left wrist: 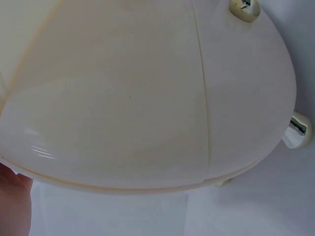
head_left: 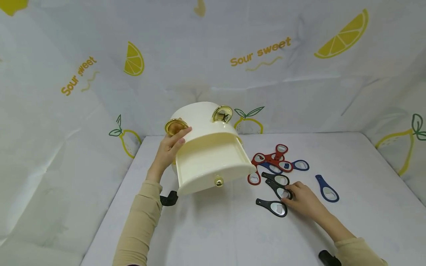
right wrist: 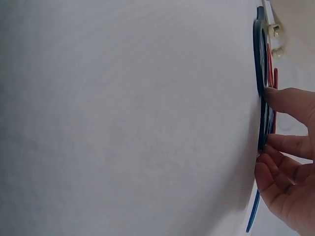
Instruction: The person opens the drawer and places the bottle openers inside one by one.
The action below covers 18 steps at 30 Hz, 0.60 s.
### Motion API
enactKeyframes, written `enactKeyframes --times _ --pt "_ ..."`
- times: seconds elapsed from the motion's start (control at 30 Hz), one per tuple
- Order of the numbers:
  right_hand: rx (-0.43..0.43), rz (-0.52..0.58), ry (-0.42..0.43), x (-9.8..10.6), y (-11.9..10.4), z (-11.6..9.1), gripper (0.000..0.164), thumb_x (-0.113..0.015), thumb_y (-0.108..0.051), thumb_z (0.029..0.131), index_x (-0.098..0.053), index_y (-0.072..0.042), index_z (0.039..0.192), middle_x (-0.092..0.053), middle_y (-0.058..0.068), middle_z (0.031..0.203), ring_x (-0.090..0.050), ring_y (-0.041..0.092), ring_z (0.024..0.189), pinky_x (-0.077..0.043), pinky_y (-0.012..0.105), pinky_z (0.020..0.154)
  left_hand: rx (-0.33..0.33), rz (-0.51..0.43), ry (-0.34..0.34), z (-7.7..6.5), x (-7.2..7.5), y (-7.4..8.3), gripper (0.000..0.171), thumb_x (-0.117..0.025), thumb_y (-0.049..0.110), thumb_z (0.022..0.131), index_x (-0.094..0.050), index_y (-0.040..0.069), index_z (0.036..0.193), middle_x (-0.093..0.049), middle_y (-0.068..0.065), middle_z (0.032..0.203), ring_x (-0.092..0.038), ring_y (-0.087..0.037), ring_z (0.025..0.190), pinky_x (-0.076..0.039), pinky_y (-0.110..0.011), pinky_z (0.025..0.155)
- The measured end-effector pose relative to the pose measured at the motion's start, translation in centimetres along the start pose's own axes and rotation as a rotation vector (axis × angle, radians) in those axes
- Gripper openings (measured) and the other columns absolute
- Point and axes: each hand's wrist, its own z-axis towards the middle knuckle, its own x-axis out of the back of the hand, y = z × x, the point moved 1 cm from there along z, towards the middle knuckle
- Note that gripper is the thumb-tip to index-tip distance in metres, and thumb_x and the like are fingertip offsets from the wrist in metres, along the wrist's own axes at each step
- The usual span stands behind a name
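Note:
My left hand (head_left: 164, 152) grips the left side of a cream storage box (head_left: 199, 112) with round gold ears. The box tilts above the table, and its front drawer (head_left: 199, 181) is pulled out, bare inside, with a gold knob (head_left: 218, 181) on its front. In the left wrist view the box's underside (left wrist: 128, 98) and gold feet show. On the right, my right hand (head_left: 307, 201) pinches the wide end of a black bottle opener (head_left: 273, 185) between thumb and fingers. Another black bottle opener (head_left: 263, 203) lies just in front of it, and a third just behind.
Red bottle openers (head_left: 286, 166) lie in an overlapping pile with blue ones behind the right hand. A separate blue bottle opener (head_left: 321, 183) lies to the right. Behind the white table (head_left: 233, 229) hangs a lemon-print cloth (head_left: 186, 48).

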Motion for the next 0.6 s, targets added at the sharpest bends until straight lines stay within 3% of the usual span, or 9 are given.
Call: enactKeyframes --times 0.33,0.6 --pt "-0.026 0.034 -0.009 0.15 -0.08 -0.13 0.048 -0.078 -0.026 0.070 -0.066 0.006 0.102 -0.060 0.016 0.093 -0.049 0.019 0.075 -0.041 0.032 0.063 0.002 -0.001 0.001 0.04 -0.11 -0.15 0.035 -0.045 0.004 0.096 -0.053 0.002 0.130 -0.031 -0.018 0.150 -0.028 -0.031 0.139 -0.027 -0.051 0.109" --pt "-0.067 0.101 -0.042 0.64 -0.05 -0.30 0.050 -0.077 -0.026 0.070 -0.063 0.006 0.106 -0.055 0.014 0.093 -0.045 0.017 0.075 -0.036 0.026 0.060 0.006 -0.010 -0.002 0.07 -0.06 -0.44 0.035 -0.045 0.004 0.096 -0.052 0.002 0.130 -0.027 -0.016 0.152 -0.023 -0.026 0.142 -0.024 -0.050 0.112"
